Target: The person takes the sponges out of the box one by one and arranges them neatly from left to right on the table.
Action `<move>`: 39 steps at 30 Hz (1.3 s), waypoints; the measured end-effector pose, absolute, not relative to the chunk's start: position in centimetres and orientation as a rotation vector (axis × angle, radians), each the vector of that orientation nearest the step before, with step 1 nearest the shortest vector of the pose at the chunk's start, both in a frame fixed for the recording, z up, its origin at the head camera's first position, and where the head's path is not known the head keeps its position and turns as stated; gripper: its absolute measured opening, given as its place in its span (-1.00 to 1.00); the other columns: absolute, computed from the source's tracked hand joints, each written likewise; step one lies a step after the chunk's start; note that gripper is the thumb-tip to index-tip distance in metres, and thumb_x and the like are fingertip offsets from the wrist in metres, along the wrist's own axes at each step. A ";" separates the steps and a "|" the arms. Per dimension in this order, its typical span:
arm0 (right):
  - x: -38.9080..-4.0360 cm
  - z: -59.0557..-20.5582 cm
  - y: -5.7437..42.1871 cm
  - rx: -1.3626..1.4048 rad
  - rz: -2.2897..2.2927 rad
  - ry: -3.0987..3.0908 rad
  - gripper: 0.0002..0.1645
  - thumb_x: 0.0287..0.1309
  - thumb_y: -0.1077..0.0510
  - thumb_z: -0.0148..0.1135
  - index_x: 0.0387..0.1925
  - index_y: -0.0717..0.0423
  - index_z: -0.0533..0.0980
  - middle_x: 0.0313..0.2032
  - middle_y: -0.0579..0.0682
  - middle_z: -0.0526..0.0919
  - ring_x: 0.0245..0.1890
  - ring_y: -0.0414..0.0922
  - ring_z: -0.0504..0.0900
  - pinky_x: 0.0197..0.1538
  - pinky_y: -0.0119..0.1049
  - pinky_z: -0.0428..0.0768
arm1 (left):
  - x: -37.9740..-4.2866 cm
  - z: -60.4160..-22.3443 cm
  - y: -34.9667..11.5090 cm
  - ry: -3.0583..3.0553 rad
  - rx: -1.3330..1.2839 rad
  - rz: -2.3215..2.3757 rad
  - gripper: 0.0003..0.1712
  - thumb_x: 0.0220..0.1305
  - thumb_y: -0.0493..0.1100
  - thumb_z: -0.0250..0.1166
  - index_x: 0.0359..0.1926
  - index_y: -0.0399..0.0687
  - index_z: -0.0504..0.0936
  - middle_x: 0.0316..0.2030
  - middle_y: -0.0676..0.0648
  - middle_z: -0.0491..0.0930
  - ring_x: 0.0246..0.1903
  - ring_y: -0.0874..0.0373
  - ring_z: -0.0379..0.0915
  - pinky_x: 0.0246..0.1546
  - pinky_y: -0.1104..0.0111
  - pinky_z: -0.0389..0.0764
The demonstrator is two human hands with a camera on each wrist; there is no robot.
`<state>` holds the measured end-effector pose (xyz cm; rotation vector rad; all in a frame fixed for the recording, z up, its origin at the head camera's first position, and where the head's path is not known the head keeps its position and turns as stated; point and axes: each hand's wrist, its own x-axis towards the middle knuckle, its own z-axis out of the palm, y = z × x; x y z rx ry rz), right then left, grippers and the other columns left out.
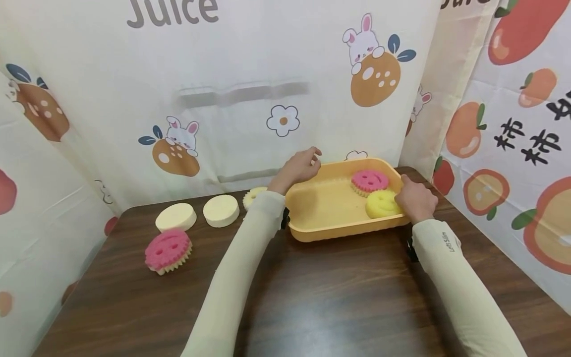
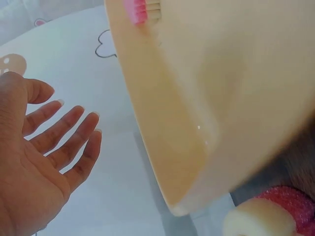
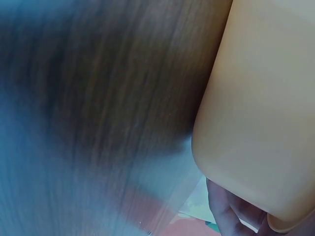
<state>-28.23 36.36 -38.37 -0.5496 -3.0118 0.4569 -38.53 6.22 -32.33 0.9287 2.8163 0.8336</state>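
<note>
A shallow yellow-orange plastic tray [image 1: 330, 232] stands on the table towards the back right. Inside it, at the right end, lie a pink smiley sponge [image 1: 369, 181] with a toothed edge and a round yellow smiley sponge [image 1: 382, 204]. My right hand [image 1: 417, 198] grips the tray's right wall; in the right wrist view its fingers [image 3: 231, 209] lie against the outside of that wall. My left hand [image 1: 301, 166] hovers by the tray's back left corner, holding nothing. The left wrist view shows its fingers [image 2: 64, 140] loosely spread, apart from the tray.
Left of the tray lie two plain cream round sponges [image 1: 176, 217] and a pink smiley sponge [image 1: 168, 251]. Another cream toothed sponge [image 1: 252, 197] is partly hidden behind my left arm. Printed curtains [image 1: 250, 144] hang behind the dark wooden table [image 1: 330, 297] and along both sides.
</note>
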 end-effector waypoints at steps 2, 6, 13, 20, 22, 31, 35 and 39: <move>-28.3 -38.5 36.3 -0.550 0.460 -3.013 -0.21 0.19 0.14 -0.08 0.48 0.10 0.11 0.05 0.49 0.50 -0.15 0.37 0.55 -0.08 0.34 0.45 | -38.5 -32.4 6.4 2.809 0.937 0.828 -0.53 0.51 -0.08 -0.07 0.35 -0.09 0.35 0.22 -0.13 0.54 0.17 -0.02 0.50 0.16 0.12 0.53; -28.2 -38.7 36.1 -0.548 0.459 -3.014 -0.21 0.20 0.14 -0.09 0.48 0.12 0.11 0.04 0.49 0.51 -0.15 0.37 0.55 -0.09 0.34 0.45 | -38.3 -32.5 6.9 2.815 0.967 0.793 -0.54 0.50 -0.07 -0.07 0.33 -0.05 0.37 0.21 -0.12 0.55 0.16 -0.01 0.51 0.15 0.13 0.53; -28.1 -38.6 36.1 -0.539 0.447 -3.017 -0.22 0.21 0.14 -0.09 0.48 0.14 0.11 0.02 0.50 0.50 -0.16 0.38 0.54 -0.09 0.35 0.46 | -38.7 -32.3 7.9 2.847 0.961 0.764 -0.54 0.50 -0.06 -0.06 0.32 -0.06 0.38 0.19 -0.11 0.56 0.12 0.01 0.53 0.11 0.15 0.55; -27.9 -38.0 36.7 -0.577 0.431 -3.023 -0.20 0.22 0.15 -0.10 0.50 0.14 0.07 0.03 0.52 0.48 -0.18 0.38 0.53 -0.08 0.35 0.45 | -39.5 -32.3 9.8 2.846 1.020 0.712 -0.53 0.49 -0.06 -0.04 0.32 -0.07 0.38 0.19 -0.09 0.56 0.13 0.04 0.51 0.12 0.17 0.54; -27.9 -38.0 36.8 -0.582 0.435 -3.026 -0.19 0.22 0.14 -0.10 0.51 0.13 0.06 0.04 0.52 0.48 -0.18 0.37 0.53 -0.08 0.35 0.45 | -39.7 -32.4 10.3 2.845 1.030 0.691 -0.53 0.49 -0.04 -0.05 0.33 -0.06 0.37 0.19 -0.08 0.55 0.13 0.05 0.51 0.12 0.17 0.55; -28.4 -38.2 36.4 -0.585 0.460 -3.026 -0.17 0.19 0.14 -0.08 0.51 0.11 0.06 0.05 0.51 0.48 -0.18 0.36 0.51 -0.06 0.35 0.43 | -40.0 -33.0 10.9 2.851 1.001 0.646 -0.53 0.50 -0.01 -0.06 0.34 0.00 0.35 0.21 -0.05 0.53 0.14 0.06 0.49 0.13 0.17 0.54; -28.5 -38.2 36.3 -0.578 0.457 -3.026 -0.18 0.20 0.14 -0.08 0.51 0.10 0.06 0.06 0.51 0.48 -0.16 0.38 0.52 -0.06 0.35 0.44 | -40.2 -33.4 11.0 2.837 0.998 0.632 -0.52 0.50 0.00 -0.06 0.34 0.00 0.34 0.23 -0.06 0.52 0.17 0.05 0.48 0.16 0.17 0.53; -28.3 -38.2 36.3 -0.572 0.458 -3.031 -0.19 0.21 0.14 -0.09 0.50 0.11 0.07 0.05 0.51 0.48 -0.15 0.38 0.52 -0.06 0.35 0.44 | -40.1 -33.8 11.5 2.823 0.994 0.622 -0.51 0.51 0.01 -0.07 0.36 0.00 0.32 0.25 -0.06 0.50 0.18 0.06 0.47 0.19 0.18 0.51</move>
